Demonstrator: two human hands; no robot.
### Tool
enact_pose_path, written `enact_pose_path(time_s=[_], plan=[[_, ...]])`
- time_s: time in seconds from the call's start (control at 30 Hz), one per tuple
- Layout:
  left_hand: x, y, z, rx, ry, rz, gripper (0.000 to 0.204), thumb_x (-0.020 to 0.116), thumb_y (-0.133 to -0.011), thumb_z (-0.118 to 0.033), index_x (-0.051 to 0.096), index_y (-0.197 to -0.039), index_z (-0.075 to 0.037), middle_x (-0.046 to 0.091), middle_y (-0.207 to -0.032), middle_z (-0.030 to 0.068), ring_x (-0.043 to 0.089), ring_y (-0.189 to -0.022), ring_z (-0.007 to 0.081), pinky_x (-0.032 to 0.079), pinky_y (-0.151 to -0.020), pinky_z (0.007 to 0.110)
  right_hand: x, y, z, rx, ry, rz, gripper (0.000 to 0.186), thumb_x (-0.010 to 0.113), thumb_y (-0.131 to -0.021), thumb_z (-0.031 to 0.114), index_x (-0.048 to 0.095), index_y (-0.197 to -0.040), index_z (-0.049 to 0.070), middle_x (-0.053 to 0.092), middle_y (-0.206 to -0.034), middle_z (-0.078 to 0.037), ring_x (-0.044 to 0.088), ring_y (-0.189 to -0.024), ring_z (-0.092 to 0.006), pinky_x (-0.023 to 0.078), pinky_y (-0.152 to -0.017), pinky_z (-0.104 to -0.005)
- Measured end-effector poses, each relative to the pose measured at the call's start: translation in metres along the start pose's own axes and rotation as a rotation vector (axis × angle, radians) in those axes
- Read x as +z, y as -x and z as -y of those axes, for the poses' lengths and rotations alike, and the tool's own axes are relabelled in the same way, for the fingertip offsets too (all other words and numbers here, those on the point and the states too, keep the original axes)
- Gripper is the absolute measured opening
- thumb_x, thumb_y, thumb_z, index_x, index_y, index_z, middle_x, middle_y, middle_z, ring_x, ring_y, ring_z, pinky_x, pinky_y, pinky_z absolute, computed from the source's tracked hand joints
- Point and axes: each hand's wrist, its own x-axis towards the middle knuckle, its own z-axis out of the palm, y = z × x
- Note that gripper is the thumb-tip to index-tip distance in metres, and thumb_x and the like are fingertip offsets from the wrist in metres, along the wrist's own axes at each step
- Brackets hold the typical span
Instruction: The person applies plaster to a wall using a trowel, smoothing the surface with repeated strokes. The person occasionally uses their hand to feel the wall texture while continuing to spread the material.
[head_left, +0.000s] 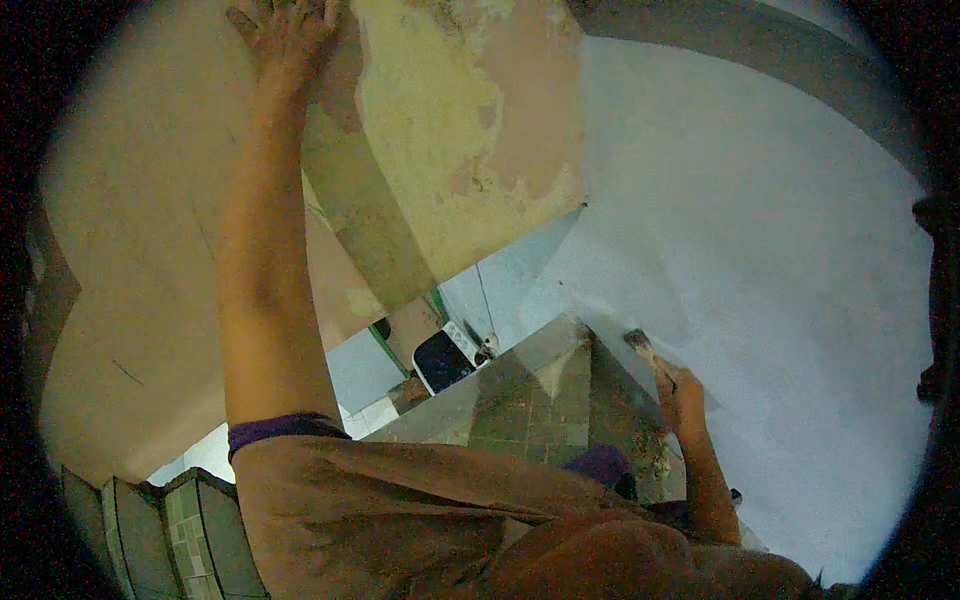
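Firstly, hand tool [640, 343], dark-tipped, brush or scraper not distinguishable: held in the right hand [682, 395], fingers closed round it, tip pointing far and left; contact with the white wall [790, 220] cannot be told. Left hand [290, 35]: fingers spread wide, far left, at the beige wall [140, 250]. Edges: tiled ledge [530, 410], its far corner just left of the tool; beyond that edge, white appliance [444, 360], dark-topped. Room: broad white wall surface rightward of the tool.

No txt, nos., labels or signs legible in head view.
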Motion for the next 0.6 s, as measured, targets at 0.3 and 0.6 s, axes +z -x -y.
enact_pose_path(time_s=[0.3, 0.6], plan=[[-0.006, 0.004, -0.001, 0.006, 0.001, -0.066, 0.065, 0.038, -0.105, -0.043, 0.022, -0.161, -0.013, 0.017, -0.167, 0.0151, 0.01, -0.155, 0.0368, -0.002, -0.124, 0.055, -0.001, -0.119, 0.175, -0.334, -0.218, -0.195, 0.035, 0.058, -0.098, 0.012, 0.063, -0.132, 0.007, 0.068, -0.115, -0.02, 0.067, -0.103, -0.0302, 0.052, -0.091, -0.0368], [-0.004, 0.002, -0.012, 0.076, -0.061, -0.095, 0.065, 0.038, -0.105, -0.046, 0.023, -0.161, -0.015, 0.018, -0.168, 0.0127, 0.009, -0.155, 0.0335, -0.003, -0.124, 0.055, 0.009, -0.194, 0.235, -0.235, -0.442, -0.299, 0.032, 0.053, -0.101, 0.018, 0.062, -0.131, 0.008, 0.066, -0.126, -0.021, 0.064, -0.114, -0.0373, 0.049, -0.099, -0.041]])
